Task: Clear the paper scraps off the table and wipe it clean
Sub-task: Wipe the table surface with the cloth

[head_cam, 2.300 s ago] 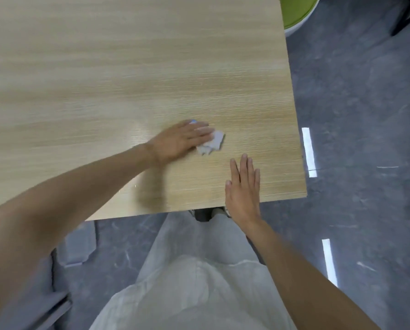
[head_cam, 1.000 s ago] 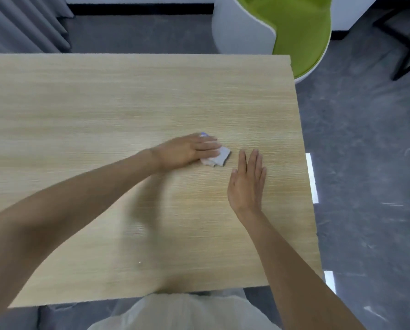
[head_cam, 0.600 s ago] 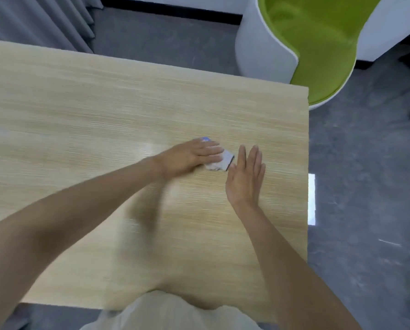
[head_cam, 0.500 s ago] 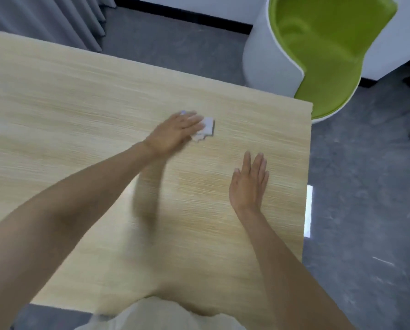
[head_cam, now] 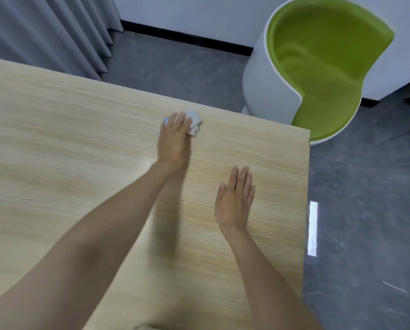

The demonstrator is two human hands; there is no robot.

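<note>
On the table, left hand presses a wipe flat-fingered; right hand rests, fingers together

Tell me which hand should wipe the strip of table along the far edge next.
Left. The left hand presses the crumpled white wipe onto the light wooden table close to that far edge. The right hand lies flat, holding nothing, nearer the person.

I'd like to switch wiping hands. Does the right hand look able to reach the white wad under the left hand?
Probably yes: bare table lies between the right hand and the wad, though the left hand covers most of it.
</note>
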